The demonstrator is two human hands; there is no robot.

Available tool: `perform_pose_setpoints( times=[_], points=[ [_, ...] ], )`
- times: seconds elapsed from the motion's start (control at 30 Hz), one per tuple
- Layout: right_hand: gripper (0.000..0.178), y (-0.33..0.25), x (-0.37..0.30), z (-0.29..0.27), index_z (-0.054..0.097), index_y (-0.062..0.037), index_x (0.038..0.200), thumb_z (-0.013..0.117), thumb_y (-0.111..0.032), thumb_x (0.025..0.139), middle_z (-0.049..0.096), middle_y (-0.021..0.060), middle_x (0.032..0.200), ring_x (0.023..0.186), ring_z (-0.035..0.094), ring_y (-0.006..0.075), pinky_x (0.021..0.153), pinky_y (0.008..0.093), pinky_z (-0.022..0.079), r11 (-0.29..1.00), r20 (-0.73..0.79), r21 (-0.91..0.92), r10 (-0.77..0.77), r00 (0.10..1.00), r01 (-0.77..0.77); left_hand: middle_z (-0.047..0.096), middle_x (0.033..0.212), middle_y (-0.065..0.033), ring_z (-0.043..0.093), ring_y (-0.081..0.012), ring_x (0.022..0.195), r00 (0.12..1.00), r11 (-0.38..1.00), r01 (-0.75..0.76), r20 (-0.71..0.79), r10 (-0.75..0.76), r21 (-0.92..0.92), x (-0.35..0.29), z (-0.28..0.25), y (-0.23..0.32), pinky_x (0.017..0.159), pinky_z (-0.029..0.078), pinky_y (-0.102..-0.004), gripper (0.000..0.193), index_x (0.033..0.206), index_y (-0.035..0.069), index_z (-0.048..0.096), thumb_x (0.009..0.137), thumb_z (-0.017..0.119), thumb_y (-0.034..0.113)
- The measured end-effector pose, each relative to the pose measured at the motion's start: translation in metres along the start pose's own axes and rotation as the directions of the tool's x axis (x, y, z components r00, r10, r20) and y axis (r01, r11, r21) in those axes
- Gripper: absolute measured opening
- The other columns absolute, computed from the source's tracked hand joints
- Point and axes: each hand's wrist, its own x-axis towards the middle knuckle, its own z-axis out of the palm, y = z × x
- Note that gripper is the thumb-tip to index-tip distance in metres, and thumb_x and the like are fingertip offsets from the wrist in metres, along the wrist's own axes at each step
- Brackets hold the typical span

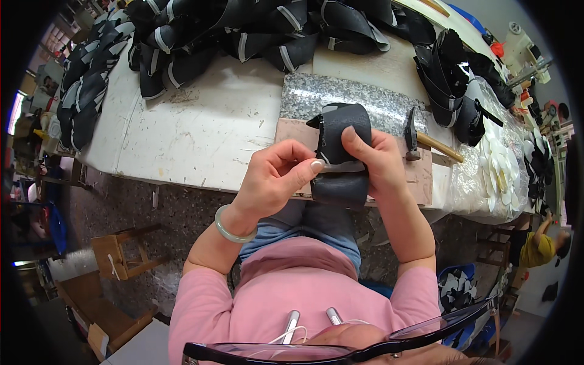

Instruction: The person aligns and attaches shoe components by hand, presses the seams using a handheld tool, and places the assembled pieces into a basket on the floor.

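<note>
My right hand (380,159) grips a curved black leather piece (342,152) above the pink pad (420,176) on the granite slab (340,97); my left hand (277,176) pinches its grey strip (344,166) (thumb pressed tight). A loose pinch could let the strip slip askew, I judge. A hammer (417,140) lies just beside. No labels or packages are legible.

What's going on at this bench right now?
A person seated at a white worktable holds a curved black leather piece in both hands. The right hand grips it from the side with the thumb on top; the left hand pinches its grey edge strip. A hammer lies on the granite slab beside them, and more black pieces are piled behind.
</note>
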Motion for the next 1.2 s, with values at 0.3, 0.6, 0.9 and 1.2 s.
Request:
perform_pose_setpoints(
  times=[0.3, 0.6, 0.9, 1.2],
  points=[
    [0.029, -0.006, -0.009, 0.003, 0.067, 0.0026, 0.093, 0.067, -0.026, 0.088, 0.067, 0.0043, 0.084, 0.076, 0.06, 0.0078, 0.066, 0.0226, 0.05, 0.893, -0.03, -0.394, -0.247, 0.968, 0.216, 0.064, 0.081, -0.0039, 0.06, -0.0076, 0.069, 0.994, 0.992, 0.098, 0.053, -0.094, -0.075, 0.002, -0.007, 0.003, 0.06, 0.052, -0.0214, 0.02, 0.099, -0.003, 0.065, 0.09, 0.064, 0.015],
    [0.026, -0.001, -0.014, 0.007, 0.067, 0.0024, 0.092, 0.067, -0.023, 0.088, 0.068, 0.0034, 0.081, 0.073, 0.06, 0.0072, 0.062, 0.0223, 0.049, 0.794, 0.032, -0.546, -0.298, 0.954, 0.266, 0.063, 0.078, -0.0027, 0.058, -0.0075, 0.065, 0.995, 0.924, -0.061, -0.051, 0.086, 0.378, 0.001, 0.002, 0.009, 0.055, 0.048, -0.0194, 0.015, 0.095, -0.002, 0.065, 0.09, 0.063, 0.012],
    [0.026, -0.009, -0.015, 0.007, 0.068, 0.0027, 0.089, 0.067, -0.023, 0.088, 0.068, 0.0033, 0.078, 0.07, 0.06, 0.0067, 0.061, 0.0216, 0.049, 0.752, 0.019, -0.574, -0.385, 0.923, 0.325, 0.063, 0.08, -0.0052, 0.059, -0.0081, 0.066, 0.971, 0.963, 0.237, 0.004, -0.239, -0.125, -0.009, -0.002, 0.008, 0.052, 0.051, -0.0207, 0.025, 0.102, -0.004, 0.065, 0.093, 0.06, 0.018],
    [0.026, -0.002, -0.012, 0.007, 0.068, 0.0023, 0.086, 0.068, -0.024, 0.087, 0.067, 0.0025, 0.075, 0.067, 0.058, 0.0059, 0.057, 0.0216, 0.046, 0.708, -0.003, -0.617, -0.44, 0.898, 0.345, 0.065, 0.077, -0.0031, 0.058, -0.0059, 0.066, 0.983, 0.979, 0.183, -0.039, -0.18, 0.093, -0.017, 0.003, 0.009, 0.052, 0.047, -0.0181, 0.019, 0.098, -0.003, 0.067, 0.089, 0.065, 0.014]
  ],
)
